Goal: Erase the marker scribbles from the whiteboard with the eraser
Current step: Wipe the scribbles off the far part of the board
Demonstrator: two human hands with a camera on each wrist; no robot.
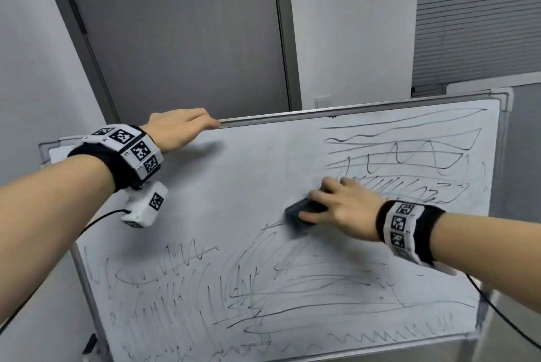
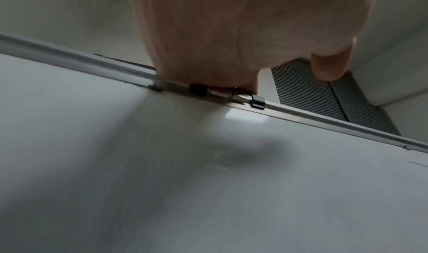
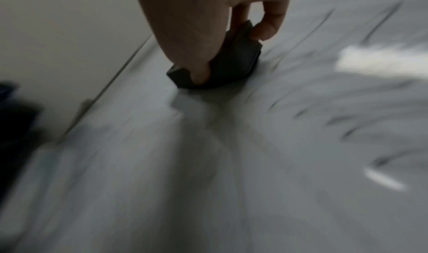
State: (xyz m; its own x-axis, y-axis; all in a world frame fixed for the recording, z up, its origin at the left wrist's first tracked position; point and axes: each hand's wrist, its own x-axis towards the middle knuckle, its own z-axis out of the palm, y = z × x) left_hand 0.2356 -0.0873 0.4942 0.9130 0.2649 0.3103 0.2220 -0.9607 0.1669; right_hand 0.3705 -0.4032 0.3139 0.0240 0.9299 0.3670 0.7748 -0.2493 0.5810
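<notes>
A whiteboard (image 1: 248, 174) on a stand fills the lower head view. Its upper left area is wiped, while black marker scribbles (image 1: 404, 156) cover the upper right and more scribbles (image 1: 263, 297) cover the bottom half. My right hand (image 1: 336, 209) grips a dark eraser (image 1: 301, 211) and presses it flat on the board near the middle; the right wrist view shows the eraser (image 3: 222, 66) pinched between thumb and fingers, blurred. My left hand (image 1: 181, 127) holds the board's top rail (image 1: 292, 117), fingers curled over it; the left wrist view shows the palm on the rail (image 2: 301, 117).
A grey door (image 1: 175, 33) and white wall stand behind the board. Closed window blinds (image 1: 480, 10) are at the upper right. The board's metal frame and stand leg (image 1: 90, 303) run down the left. Cables hang from both wrist cameras.
</notes>
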